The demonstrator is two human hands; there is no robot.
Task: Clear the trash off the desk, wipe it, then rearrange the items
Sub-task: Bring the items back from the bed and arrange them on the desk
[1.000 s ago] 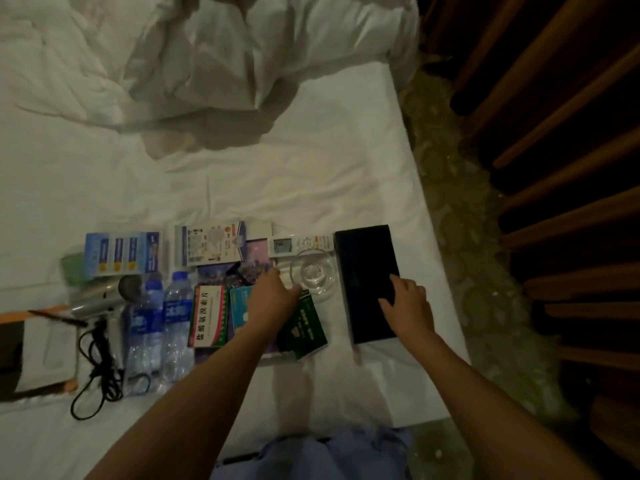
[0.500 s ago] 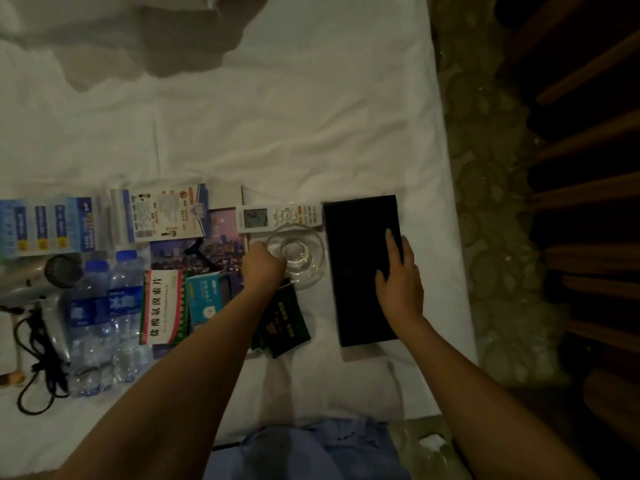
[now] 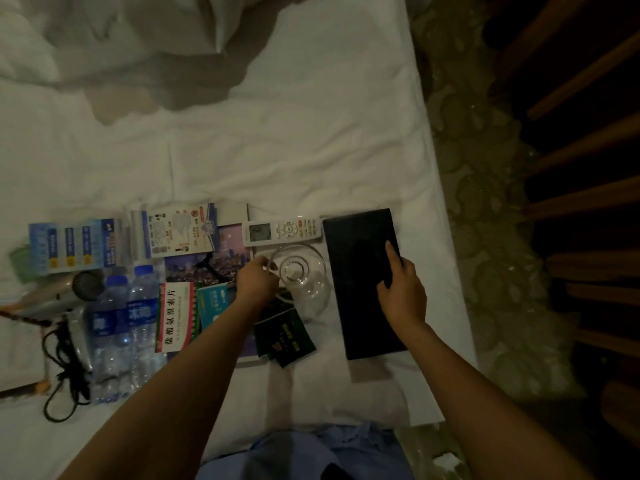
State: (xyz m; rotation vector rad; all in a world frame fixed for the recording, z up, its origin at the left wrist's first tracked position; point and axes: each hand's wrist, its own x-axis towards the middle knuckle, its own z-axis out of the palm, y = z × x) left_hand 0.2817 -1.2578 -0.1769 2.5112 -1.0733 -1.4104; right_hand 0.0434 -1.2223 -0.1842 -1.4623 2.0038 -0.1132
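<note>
Items lie in rows on a white bed sheet [image 3: 311, 150]. My left hand [image 3: 258, 280] pinches the left rim of a clear glass dish [image 3: 304, 271] that sits below a white remote control [image 3: 280, 231]. My right hand [image 3: 401, 289] grips the right edge of a long black box [image 3: 360, 271], with its fingers lying on the box's top. A dark green booklet [image 3: 287, 337] lies just below the dish.
To the left lie a red-and-green medicine box [image 3: 173, 317], a teal packet [image 3: 214, 303], two water bottles [image 3: 121, 327], a hair dryer with black cord [image 3: 59, 296], blue boxes [image 3: 74, 245] and a leaflet [image 3: 176, 230]. Rumpled duvet [image 3: 121, 39] at the back; the bed edge and patterned carpet [image 3: 485, 202] at right.
My left hand moved from the packets up to the glass dish and took hold of its rim. My right hand slid further up the black box. The camera tilted downward.
</note>
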